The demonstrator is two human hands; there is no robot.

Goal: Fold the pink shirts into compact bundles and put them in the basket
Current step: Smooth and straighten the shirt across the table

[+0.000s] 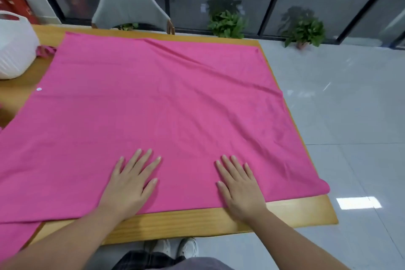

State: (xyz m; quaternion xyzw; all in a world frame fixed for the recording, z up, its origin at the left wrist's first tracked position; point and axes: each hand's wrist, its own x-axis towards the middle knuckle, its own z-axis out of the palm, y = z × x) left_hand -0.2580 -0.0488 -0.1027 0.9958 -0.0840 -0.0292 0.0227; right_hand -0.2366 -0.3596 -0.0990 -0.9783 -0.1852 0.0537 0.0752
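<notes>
Head view: my left hand (129, 184) and right hand (240, 186) flat, fingers spread, pressing pink shirt (157, 98) on table (186, 221); white basket (13, 50) beside shirt's far-left corner.

One wooden worktop (186, 223) carries one spread pink shirt (153, 105), one white basket (13, 50) at its far left corner, and two hands, left (131, 184) and right (238, 186). Beyond the worktop: one grey chair (129, 2), two potted plants (226, 22) (303, 28), one red fire extinguisher (11, 0).
</notes>
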